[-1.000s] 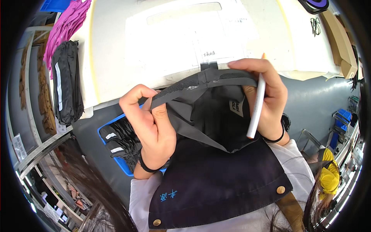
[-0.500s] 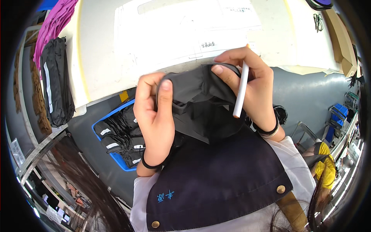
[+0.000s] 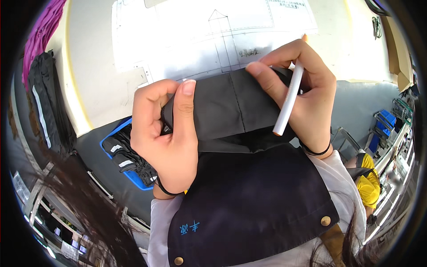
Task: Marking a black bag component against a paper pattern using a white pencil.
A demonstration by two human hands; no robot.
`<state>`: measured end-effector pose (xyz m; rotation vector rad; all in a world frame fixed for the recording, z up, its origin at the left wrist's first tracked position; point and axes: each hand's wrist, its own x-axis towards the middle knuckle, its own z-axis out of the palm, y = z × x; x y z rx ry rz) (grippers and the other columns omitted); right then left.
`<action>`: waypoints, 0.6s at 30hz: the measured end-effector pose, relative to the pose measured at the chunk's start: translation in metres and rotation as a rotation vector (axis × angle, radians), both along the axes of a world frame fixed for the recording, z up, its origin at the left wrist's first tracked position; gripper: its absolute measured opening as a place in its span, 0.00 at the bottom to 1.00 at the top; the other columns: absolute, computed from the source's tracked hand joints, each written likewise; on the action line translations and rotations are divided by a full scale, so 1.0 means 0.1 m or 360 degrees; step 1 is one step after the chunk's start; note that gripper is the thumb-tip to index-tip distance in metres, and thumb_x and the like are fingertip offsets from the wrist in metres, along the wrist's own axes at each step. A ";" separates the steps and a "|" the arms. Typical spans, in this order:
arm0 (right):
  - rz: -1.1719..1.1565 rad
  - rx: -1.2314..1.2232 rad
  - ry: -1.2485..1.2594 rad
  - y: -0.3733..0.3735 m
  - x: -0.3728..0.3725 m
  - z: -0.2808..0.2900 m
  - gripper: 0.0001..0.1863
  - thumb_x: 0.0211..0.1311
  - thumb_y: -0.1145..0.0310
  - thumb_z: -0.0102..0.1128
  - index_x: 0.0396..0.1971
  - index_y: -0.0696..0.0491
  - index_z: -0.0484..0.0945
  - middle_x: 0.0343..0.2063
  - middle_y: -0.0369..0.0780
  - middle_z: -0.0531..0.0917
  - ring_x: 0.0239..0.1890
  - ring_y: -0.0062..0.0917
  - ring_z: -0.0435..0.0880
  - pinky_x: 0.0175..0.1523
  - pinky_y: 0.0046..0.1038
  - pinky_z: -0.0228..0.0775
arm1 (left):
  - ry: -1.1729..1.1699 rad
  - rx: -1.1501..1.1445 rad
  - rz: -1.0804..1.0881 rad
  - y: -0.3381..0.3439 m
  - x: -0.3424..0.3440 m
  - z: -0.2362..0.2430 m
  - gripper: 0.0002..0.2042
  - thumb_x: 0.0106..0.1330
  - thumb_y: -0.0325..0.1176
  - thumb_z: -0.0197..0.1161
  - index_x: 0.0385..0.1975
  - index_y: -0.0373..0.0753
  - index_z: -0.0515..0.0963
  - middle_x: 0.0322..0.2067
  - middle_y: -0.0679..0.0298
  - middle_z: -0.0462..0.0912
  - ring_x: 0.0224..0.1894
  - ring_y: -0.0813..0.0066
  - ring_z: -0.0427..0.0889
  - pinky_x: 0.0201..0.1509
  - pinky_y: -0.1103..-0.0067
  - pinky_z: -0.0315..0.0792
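Note:
Stretched between both hands is a piece of dark grey fabric with a seam running down its upper band. My left hand pinches the band's left end, thumb on top. At the right end, my right hand grips the cloth between thumb and forefinger. A white pen with orange ends is tucked in the same right hand, slanting down across the palm. The lower part of the fabric hangs in folds over my dark apron.
Beyond my hands, a pale table carries white pattern sheets with drawn lines. A blue crate of black fabric pieces with white strips sits below left. Black and magenta cloth hangs at the far left. A person in yellow is at right.
My hands have moved apart, and the bunched fabric is now pulled flat with its seam showing. The pen has shifted right with my right hand. More of the pattern sheet is visible.

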<state>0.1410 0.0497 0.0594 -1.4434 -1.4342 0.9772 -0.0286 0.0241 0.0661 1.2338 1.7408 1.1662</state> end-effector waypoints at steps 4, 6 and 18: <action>0.0140 -0.0007 -0.0275 0.07 0.01 0.06 0.12 0.44 0.77 0.76 0.22 0.57 0.77 0.20 0.32 0.79 0.24 0.12 0.74 0.32 0.14 0.63 | 0.0462 0.0169 -0.0043 0.12 -0.01 -0.12 0.07 0.55 0.23 0.71 0.29 0.38 0.78 0.23 0.69 0.75 0.26 0.83 0.70 0.39 0.82 0.63; 0.0039 -0.0062 -0.0459 0.08 -0.01 0.06 0.15 0.41 0.76 0.78 0.19 0.56 0.75 0.17 0.30 0.76 0.22 0.11 0.71 0.29 0.14 0.60 | 0.0633 0.0196 -0.0082 0.16 -0.03 -0.15 0.08 0.53 0.25 0.73 0.28 0.40 0.78 0.22 0.70 0.75 0.25 0.81 0.70 0.40 0.81 0.61; 0.0060 -0.0083 -0.0629 0.21 -0.05 -0.05 0.17 0.41 0.76 0.78 0.19 0.56 0.72 0.15 0.29 0.71 0.20 0.12 0.66 0.28 0.15 0.59 | 0.1249 0.0043 -0.0073 0.25 0.04 -0.17 0.10 0.48 0.28 0.75 0.26 0.42 0.79 0.25 0.72 0.75 0.34 0.76 0.71 0.47 0.79 0.60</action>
